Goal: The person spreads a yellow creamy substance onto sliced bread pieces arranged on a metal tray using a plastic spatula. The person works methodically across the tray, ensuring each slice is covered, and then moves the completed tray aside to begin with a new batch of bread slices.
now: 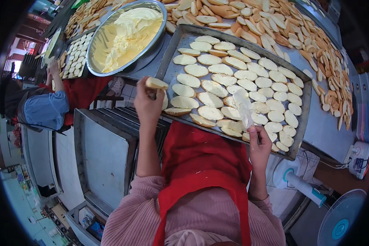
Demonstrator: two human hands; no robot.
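Observation:
My left hand (146,103) is closed around a slice of bread (156,83), just off the tray's left edge; a second pale piece shows below it, partly hidden by the fingers. In my right hand (259,144) is a spreading knife (244,110), its blade coated in pale cream, held over the tray's near side. Many oval bread slices (209,99) spread with cream lie in rows in the metal tray (306,119). Up and to the left stands a wide steel bowl (165,24) of yellow buttercream (131,33).
Loose bread slices (270,30) are heaped across the far table. At left, a person in a red apron (47,107) works beside another filled tray (74,57). Stacked metal trays (104,160) stand below left; a fan (341,223) stands at lower right.

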